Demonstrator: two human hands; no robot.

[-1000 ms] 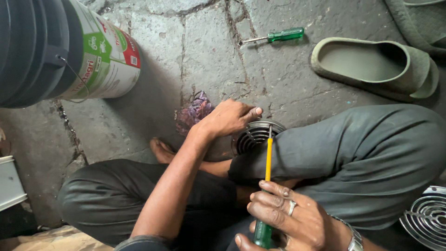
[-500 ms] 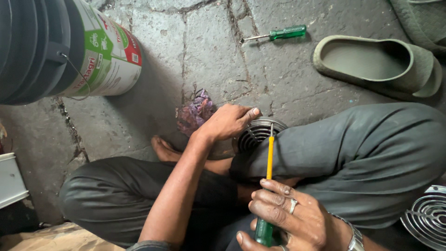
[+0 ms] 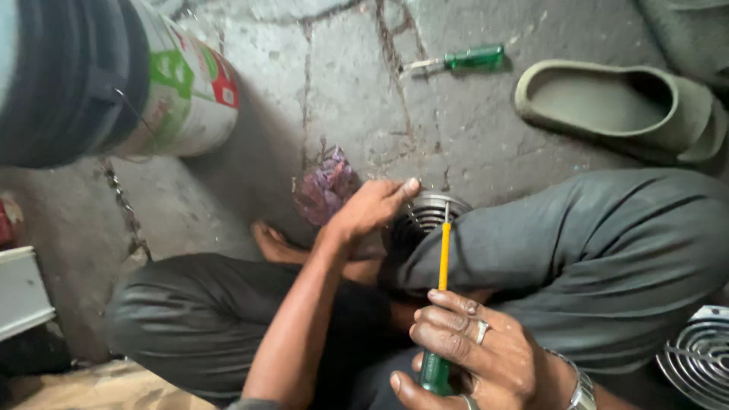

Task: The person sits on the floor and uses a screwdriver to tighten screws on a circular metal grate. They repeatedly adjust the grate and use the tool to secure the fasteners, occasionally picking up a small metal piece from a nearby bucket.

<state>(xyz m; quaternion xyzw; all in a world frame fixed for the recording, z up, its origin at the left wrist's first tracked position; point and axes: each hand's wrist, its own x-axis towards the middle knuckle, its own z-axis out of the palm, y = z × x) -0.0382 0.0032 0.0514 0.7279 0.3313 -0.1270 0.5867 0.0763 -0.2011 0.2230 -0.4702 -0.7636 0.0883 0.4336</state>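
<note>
Green sandal (image 3: pixel 619 110), paint bucket (image 3: pixel 178 91)

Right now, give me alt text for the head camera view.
A seated person's left hand steadies a round metal grille while the right hand works a screwdriver into it. Nearby on the concrete: bucket, spare screwdriver, sandal.

right hand (image 3: pixel 471 353) gripping screwdriver (image 3: pixel 442 292), left hand (image 3: pixel 370 211) on grille (image 3: pixel 431 212)

Cracked grey concrete floor (image 3: pixel 342 91), dimly lit.
</note>
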